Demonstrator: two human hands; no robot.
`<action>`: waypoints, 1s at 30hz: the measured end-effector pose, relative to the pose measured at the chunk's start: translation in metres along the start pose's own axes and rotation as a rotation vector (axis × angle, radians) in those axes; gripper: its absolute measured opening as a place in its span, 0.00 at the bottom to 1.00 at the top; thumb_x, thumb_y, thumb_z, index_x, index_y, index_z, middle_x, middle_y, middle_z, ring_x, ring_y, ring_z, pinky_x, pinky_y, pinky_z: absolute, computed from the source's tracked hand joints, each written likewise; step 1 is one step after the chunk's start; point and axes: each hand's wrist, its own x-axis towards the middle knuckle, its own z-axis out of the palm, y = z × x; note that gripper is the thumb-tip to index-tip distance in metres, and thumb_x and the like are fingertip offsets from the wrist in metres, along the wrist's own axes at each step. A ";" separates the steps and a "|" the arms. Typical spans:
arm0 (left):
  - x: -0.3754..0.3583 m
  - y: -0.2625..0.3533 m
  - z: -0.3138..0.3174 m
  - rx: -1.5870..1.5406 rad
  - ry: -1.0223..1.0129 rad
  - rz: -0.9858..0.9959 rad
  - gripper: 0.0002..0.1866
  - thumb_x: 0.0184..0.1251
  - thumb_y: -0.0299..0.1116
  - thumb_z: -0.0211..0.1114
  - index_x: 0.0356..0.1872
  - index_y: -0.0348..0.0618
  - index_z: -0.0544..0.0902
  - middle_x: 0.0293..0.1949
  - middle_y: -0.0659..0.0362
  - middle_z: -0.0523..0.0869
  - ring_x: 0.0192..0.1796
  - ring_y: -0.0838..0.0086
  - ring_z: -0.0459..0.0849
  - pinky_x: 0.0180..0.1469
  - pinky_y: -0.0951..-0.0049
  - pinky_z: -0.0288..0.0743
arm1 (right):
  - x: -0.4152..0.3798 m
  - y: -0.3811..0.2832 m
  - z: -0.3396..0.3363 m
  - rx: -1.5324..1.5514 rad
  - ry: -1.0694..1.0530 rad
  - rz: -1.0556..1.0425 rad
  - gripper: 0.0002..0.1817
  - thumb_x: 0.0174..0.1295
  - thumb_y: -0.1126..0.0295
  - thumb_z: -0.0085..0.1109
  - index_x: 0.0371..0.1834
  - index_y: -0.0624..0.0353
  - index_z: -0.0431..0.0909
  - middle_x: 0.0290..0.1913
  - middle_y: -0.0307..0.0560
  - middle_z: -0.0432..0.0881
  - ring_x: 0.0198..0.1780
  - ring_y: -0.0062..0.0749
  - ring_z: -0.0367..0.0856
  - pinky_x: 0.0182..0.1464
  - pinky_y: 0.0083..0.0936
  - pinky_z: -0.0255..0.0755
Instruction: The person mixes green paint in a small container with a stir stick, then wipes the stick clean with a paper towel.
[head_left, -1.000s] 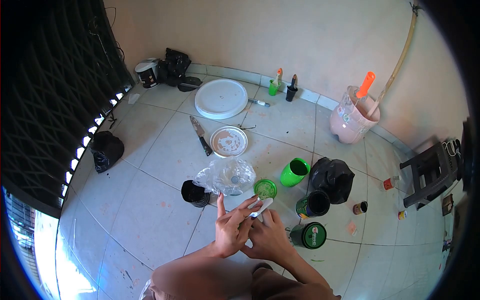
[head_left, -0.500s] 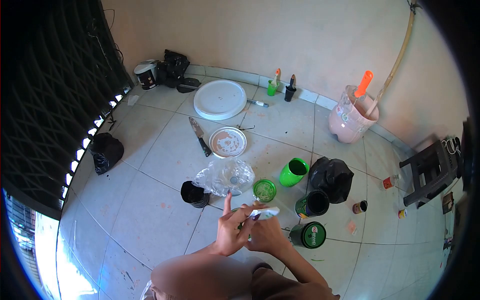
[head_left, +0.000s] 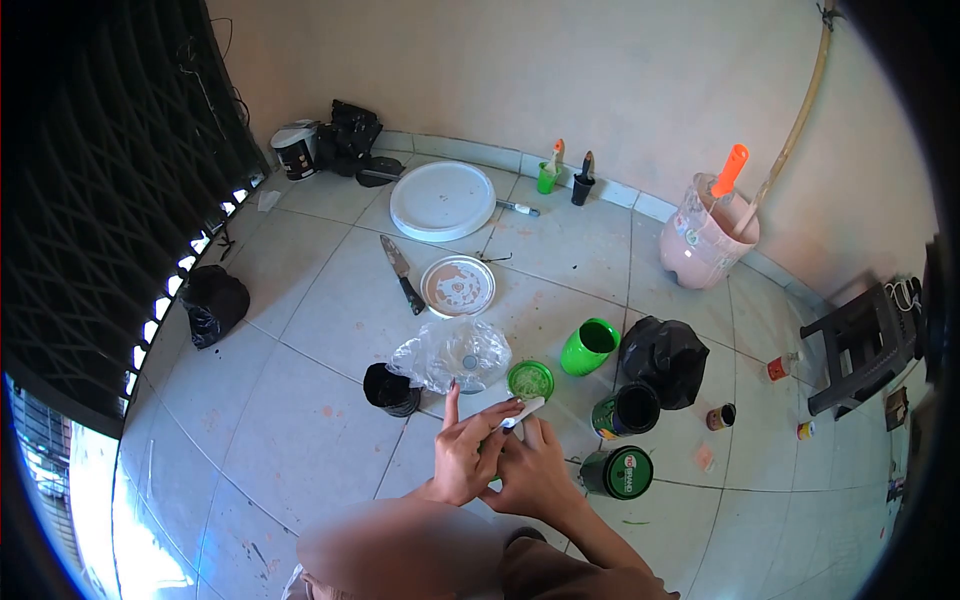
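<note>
My left hand (head_left: 463,457) is closed with its index finger stuck up, pinching a small flat white piece (head_left: 522,412), possibly cloth or plastic. Pressed against it from the right, my right hand (head_left: 534,470) has its fingers curled. A bit of green (head_left: 495,478) shows low between the palms; what it belongs to is hidden. Just beyond the fingers lie a crumpled clear plastic bag (head_left: 440,355) and a green lid (head_left: 530,381) with smears inside. A black cup (head_left: 391,390) stands left of the bag.
Right of my hands stand a green cup (head_left: 590,347), an open dark can (head_left: 627,410), a lidded green can (head_left: 622,472) and a black bag (head_left: 663,362). Farther off are a knife (head_left: 402,274), a white lid (head_left: 443,200), a pink bucket (head_left: 705,235) and a dark stool (head_left: 865,348).
The white piece has turned to a narrower edge view and shifted slightly left and up. My right hand's fingers have come into clearer view beside it. The things on the floor have stayed put.
</note>
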 end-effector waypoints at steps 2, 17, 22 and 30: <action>-0.002 0.004 -0.006 -0.041 -0.031 -0.043 0.14 0.61 0.17 0.59 0.46 0.41 0.84 0.47 0.55 0.89 0.53 0.66 0.87 0.76 0.42 0.38 | 0.000 0.005 0.007 0.023 0.010 0.000 0.15 0.42 0.60 0.66 0.32 0.58 0.84 0.48 0.52 0.78 0.56 0.52 0.70 0.50 0.42 0.67; -0.005 0.002 0.004 0.193 0.051 0.148 0.14 0.59 0.17 0.59 0.44 0.44 0.82 0.51 0.56 0.88 0.55 0.66 0.87 0.71 0.34 0.39 | -0.004 0.004 0.003 0.028 -0.059 0.034 0.19 0.46 0.57 0.66 0.40 0.55 0.83 0.56 0.52 0.78 0.62 0.48 0.70 0.61 0.45 0.63; -0.011 0.003 0.004 0.086 0.112 0.151 0.14 0.57 0.16 0.60 0.42 0.44 0.82 0.51 0.57 0.88 0.56 0.67 0.86 0.70 0.32 0.38 | -0.001 0.007 0.007 0.011 0.030 -0.002 0.21 0.44 0.56 0.67 0.42 0.53 0.84 0.56 0.50 0.77 0.61 0.48 0.70 0.62 0.46 0.61; -0.008 0.006 0.008 0.186 0.069 0.206 0.17 0.58 0.16 0.60 0.46 0.45 0.84 0.52 0.59 0.88 0.56 0.67 0.86 0.70 0.32 0.40 | -0.003 0.005 0.005 0.030 -0.021 0.010 0.26 0.43 0.54 0.70 0.45 0.55 0.83 0.56 0.52 0.77 0.66 0.53 0.67 0.66 0.49 0.58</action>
